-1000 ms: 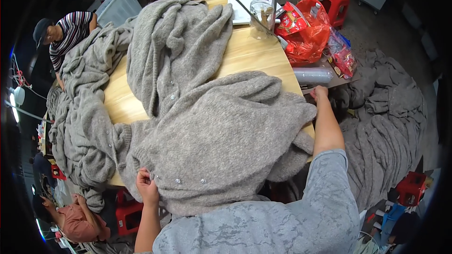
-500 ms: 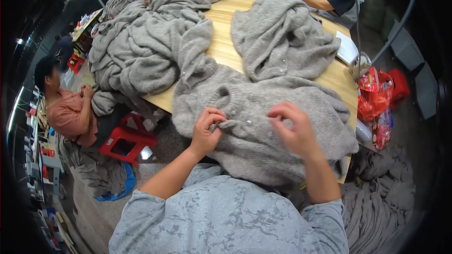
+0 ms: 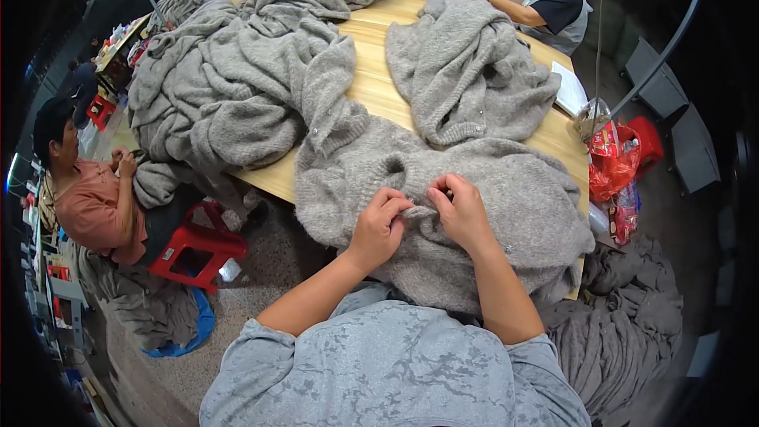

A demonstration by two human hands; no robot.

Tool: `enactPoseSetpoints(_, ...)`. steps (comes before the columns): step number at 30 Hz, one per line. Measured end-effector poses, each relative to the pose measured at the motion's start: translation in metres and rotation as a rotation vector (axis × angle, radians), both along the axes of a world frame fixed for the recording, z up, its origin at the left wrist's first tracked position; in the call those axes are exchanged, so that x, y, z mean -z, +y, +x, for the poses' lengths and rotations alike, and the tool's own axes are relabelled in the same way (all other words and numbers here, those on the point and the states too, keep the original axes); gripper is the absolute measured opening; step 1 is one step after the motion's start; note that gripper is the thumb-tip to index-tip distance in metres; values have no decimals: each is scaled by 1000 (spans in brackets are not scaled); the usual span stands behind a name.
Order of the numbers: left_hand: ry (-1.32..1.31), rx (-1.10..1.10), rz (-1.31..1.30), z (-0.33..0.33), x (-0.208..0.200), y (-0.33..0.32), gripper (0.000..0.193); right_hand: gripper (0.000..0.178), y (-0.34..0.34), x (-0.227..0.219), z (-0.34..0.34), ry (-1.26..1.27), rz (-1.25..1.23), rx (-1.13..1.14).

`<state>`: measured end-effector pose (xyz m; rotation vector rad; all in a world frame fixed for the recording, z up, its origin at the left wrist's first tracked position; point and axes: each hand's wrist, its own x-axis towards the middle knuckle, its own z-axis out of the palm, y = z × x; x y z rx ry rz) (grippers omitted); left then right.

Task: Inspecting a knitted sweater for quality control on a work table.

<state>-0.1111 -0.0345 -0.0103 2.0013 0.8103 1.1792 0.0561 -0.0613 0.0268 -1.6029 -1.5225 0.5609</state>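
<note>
A grey knitted cardigan lies spread at the near edge of the table, its ribbed neckline turned toward the far left. My left hand pinches the front edge of the cardigan just below the neckline. Close beside it, my right hand has thumb and fingers closed on the same edge; the fingertips of both hands nearly meet. Whatever small part lies between the right fingertips is hidden. One shiny button shows on the knit to the right of my right wrist.
A large heap of grey knitwear covers the left of the wooden table; another grey garment lies beyond mine. A co-worker sits at left near a red stool; another person works at far right. Red bags hang by the right edge.
My right hand has moved left from above the cardigan to its front edge and closed there beside my left hand. My left hand has shifted slightly right, still pinching the edge.
</note>
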Motion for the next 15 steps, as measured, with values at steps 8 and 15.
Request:
enactPoseSetpoints(8,39,42,51,0,-3,4,27,5,-8,6,0,286,-161,-1)
enactPoseSetpoints(15,34,93,-111,4,-5,5,28,7,-4,11,9,552,-188,-123)
